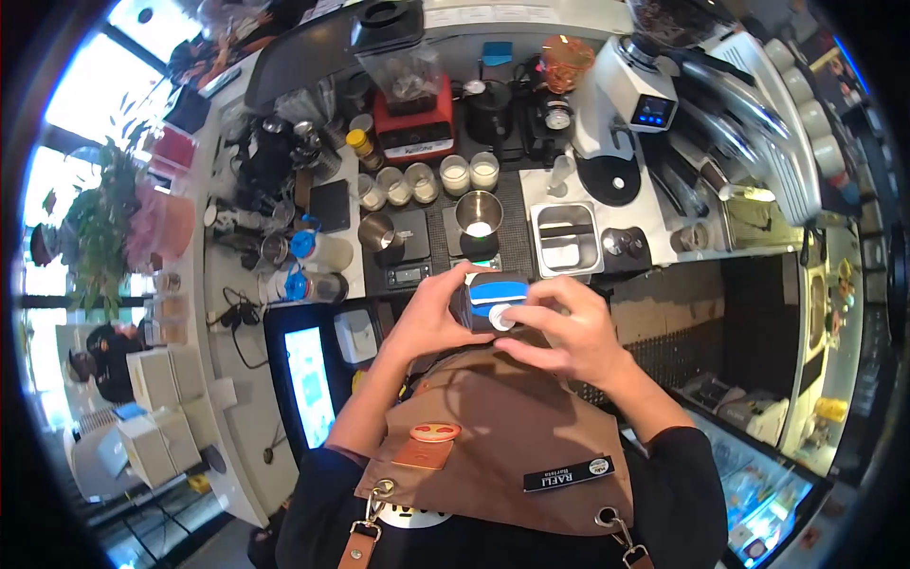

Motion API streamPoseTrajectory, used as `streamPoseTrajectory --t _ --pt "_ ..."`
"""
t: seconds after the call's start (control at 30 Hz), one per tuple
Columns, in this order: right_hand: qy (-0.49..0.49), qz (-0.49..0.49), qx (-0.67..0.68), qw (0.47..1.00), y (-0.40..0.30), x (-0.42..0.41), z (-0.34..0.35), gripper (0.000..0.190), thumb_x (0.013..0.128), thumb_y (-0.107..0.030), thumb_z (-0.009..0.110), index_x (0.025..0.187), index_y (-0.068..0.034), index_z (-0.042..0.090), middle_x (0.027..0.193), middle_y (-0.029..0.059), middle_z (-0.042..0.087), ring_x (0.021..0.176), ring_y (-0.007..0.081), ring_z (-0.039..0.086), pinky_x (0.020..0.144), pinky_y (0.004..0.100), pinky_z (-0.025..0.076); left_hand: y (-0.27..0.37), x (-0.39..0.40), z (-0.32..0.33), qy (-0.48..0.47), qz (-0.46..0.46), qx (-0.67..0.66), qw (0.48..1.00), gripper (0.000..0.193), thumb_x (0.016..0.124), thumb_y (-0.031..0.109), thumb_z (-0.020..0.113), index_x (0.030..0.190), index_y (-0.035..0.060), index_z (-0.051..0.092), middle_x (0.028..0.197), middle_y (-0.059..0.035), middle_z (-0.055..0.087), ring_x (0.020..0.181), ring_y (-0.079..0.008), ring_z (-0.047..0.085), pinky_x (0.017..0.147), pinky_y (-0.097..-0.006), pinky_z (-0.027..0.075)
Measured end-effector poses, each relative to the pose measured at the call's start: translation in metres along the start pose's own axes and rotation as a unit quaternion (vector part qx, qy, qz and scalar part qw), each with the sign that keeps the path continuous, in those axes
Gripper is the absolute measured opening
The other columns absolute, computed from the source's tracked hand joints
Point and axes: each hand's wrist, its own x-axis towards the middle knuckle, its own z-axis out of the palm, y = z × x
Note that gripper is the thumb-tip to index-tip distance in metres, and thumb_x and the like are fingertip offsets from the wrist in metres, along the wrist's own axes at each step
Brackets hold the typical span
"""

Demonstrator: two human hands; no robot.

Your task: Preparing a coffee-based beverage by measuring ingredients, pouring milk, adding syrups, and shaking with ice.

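Note:
A carton [498,291] with a blue and dark top is held close in front of my apron. My left hand [434,306] wraps around its left side. At the carton's white screw cap [502,318] are the fingers of my right hand [579,323], index fingertip against it and thumb just below. Beyond the carton, a steel pitcher [480,211] stands on a scale [473,245] with a lit display. Left of it, a second steel pitcher [377,231] is by another scale [409,245].
Several glasses [424,183] with whitish contents line the mat before a red blender [414,124]. A steel knock box [566,240] and tamper [624,243] sit right, below a white grinder [625,92]. Blue-capped bottles [320,249] and a lit screen [309,384] are left.

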Motion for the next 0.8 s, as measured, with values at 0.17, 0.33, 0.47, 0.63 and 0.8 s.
streamPoseTrajectory --t 0.17,0.33,0.47,0.63,0.8 --pt "0.035 -0.048 -0.115 0.992 0.014 -0.027 0.037 0.034 0.079 -0.022 0.089 0.111 -0.019 0.079 0.099 0.0015 0.064 0.083 0.0197 0.066 0.07 0.0334 0.054 -0.021 -0.019 -0.001 0.002 -0.031 0.008 0.999 0.076 0.066 0.026 0.097 0.129 0.0026 0.063 0.107 -0.0177 0.078 0.099 -0.0332 0.078 0.088 -0.04 0.06" --pt "0.018 -0.05 -0.174 0.983 -0.008 -0.01 0.055 0.03 0.082 -0.022 0.084 0.11 -0.017 0.077 0.1 0.0006 0.065 0.087 0.0207 0.064 0.075 0.0356 0.049 -0.034 -0.031 -0.015 0.013 -0.052 0.007 0.999 0.075 0.067 0.033 0.097 0.126 0.0009 0.062 0.104 -0.0194 0.078 0.098 -0.0333 0.079 0.087 -0.0408 0.061" --pt "-0.012 -0.021 -0.184 0.983 -0.027 -0.005 0.078 0.026 0.082 -0.021 0.087 0.102 -0.012 0.073 0.099 0.0034 0.064 0.088 0.0229 0.063 0.074 0.0379 0.049 -0.049 -0.047 -0.026 0.048 -0.024 0.056 0.997 0.072 0.066 0.032 0.098 0.123 0.0043 0.064 0.105 -0.0182 0.078 0.098 -0.0351 0.078 0.086 -0.0418 0.061" --pt "-0.162 -0.093 -0.218 0.958 -0.015 0.009 0.09 0.015 0.093 -0.024 0.071 0.1 -0.013 0.063 0.096 0.0022 0.057 0.091 0.0195 0.06 0.079 0.0366 0.046 -0.07 -0.062 -0.05 0.009 -0.024 0.079 0.997 0.068 0.065 0.031 0.098 0.119 0.0058 0.065 0.101 -0.0166 0.078 0.097 -0.0356 0.077 0.083 -0.0422 0.06" --pt "-0.279 -0.12 -0.205 0.93 -0.026 0.024 0.1 0.011 0.092 -0.019 0.063 0.1 -0.011 0.06 0.097 0.0025 0.056 0.092 0.0174 0.061 0.074 0.0352 0.044 -0.078 -0.079 -0.055 -0.03 -0.045 0.051 0.997 0.068 0.064 0.031 0.097 0.118 0.0053 0.065 0.1 -0.0163 0.078 0.097 -0.0352 0.078 0.083 -0.0417 0.06"
